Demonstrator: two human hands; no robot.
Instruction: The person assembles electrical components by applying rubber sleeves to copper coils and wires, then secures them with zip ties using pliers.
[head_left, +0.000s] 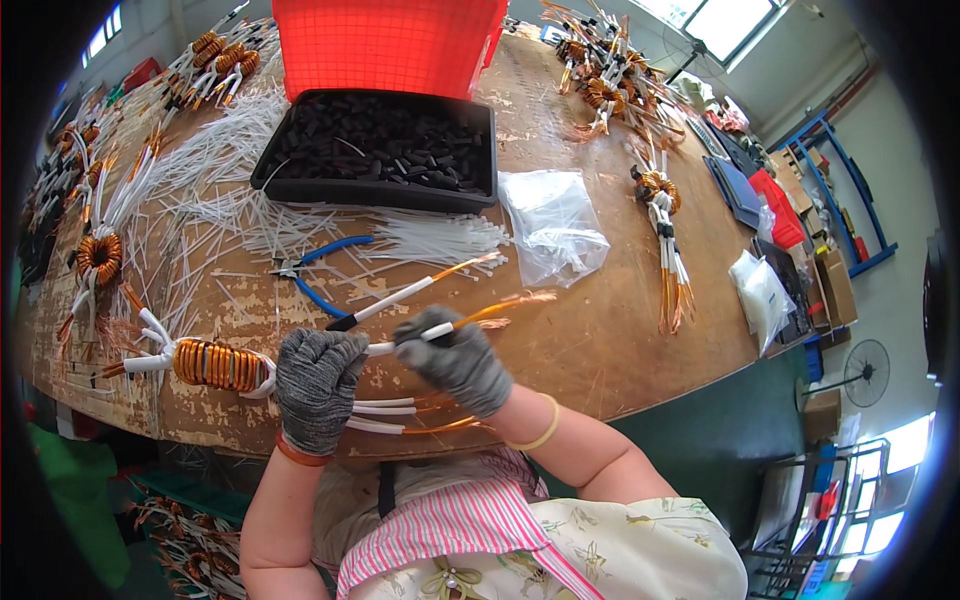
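A copper-wound coil lies on the table to the left, with white-sleeved leads at both ends. My left hand, in a grey glove, is closed round the leads at the coil's right end. My right hand, also gloved and slightly blurred, grips one white-sleeved lead whose bare copper end points right; a dark bit shows by the fingers. Above it, another lead slants up right with a black sleeve at its lower part. More white leads fan out below, between the hands.
Blue-handled cutters lie beyond my hands among loose white cable ties. Behind stands a black tray of small black sleeves, with a red bin past it. A clear plastic bag and bundled coils are to the right.
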